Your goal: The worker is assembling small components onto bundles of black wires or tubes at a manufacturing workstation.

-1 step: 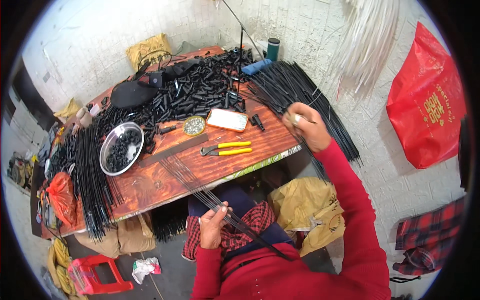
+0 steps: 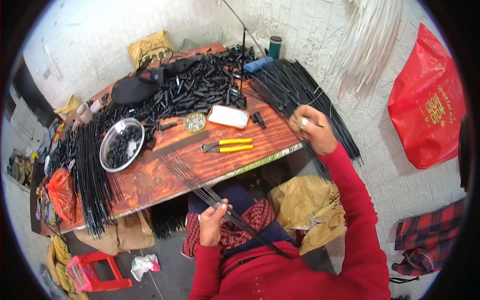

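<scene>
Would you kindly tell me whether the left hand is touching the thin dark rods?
Touching: the head view shows the left hand gripping the thin dark rods, which run between its thumb and fingers.

Bright light washes the white wall [image 2: 90, 35], shadow darkens beneath the tabletop [image 2: 145, 187], the right hand [image 2: 315, 129] looks slightly blurred, and fisheye distortion curves toward black corners.

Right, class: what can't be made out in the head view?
All in the head view:
Right hand: whether it holds anything; its curled shape hides the palm.
Thin rods: exact count; they overlap, and the left hand covers part.
Small pieces in the round tin: too small to identify.
White strands: upper ends, cut off by the top edge.
</scene>
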A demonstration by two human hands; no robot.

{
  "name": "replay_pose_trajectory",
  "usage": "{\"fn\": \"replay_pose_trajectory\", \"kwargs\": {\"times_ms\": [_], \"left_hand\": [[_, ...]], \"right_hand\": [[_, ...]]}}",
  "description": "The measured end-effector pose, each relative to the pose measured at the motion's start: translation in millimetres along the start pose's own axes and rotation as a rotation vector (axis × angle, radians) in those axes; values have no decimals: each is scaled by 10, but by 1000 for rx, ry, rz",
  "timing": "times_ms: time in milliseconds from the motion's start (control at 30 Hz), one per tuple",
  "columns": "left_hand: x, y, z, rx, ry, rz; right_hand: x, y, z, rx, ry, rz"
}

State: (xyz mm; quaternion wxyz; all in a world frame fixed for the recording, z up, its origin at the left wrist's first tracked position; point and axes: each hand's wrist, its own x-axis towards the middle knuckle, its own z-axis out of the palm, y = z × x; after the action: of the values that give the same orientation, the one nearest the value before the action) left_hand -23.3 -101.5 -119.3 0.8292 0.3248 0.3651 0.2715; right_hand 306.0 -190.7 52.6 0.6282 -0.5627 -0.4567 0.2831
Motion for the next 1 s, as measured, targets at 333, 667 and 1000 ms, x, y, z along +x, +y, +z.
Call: {"fn": "replay_pose_trajectory", "kwargs": {"times_ms": [333, 667, 1000], "left_hand": [[-42, 131, 25, 19, -18, 59], [29, 56, -24, 67, -30, 78], [178, -4, -98, 31, 18, 49]], "right_hand": [[-1601, -159, -351, 20, -120, 293], [-2060, 772, 444, -62, -360, 737], [-1962, 1067, 890, -185, -577, 659]]}}
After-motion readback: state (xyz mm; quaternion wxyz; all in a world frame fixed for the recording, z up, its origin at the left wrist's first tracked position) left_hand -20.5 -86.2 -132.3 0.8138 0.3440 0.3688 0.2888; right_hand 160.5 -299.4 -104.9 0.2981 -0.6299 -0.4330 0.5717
